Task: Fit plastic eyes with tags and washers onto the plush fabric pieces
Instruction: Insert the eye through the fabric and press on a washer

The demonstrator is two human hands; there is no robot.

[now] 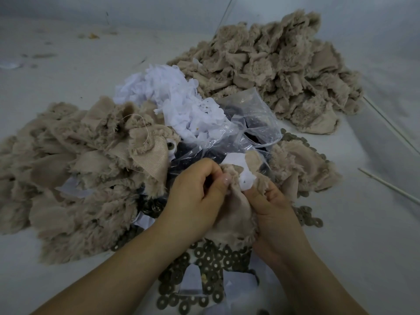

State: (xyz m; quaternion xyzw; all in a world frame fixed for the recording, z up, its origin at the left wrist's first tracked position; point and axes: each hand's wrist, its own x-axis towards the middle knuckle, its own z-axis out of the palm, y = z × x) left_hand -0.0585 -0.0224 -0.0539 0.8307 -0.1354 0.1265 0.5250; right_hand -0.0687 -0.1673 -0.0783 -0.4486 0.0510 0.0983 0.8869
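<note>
We work at a pale grey table (68, 87) strewn with metal washers (211, 258). A clear plastic bag (250, 123) beside heaped white tags (172, 92) holds dark plastic eyes (188, 153). Our left hand (195, 196) and right hand (272, 212) both pinch one plush fabric piece (229, 214), held between them just above the washers.

Plastic eyes (229, 153) mostly veiled by crumpled clear bag (247, 123). Washers (211, 258) partly under plush piece (229, 214). Both forearms cut off at bottom edge.
</note>
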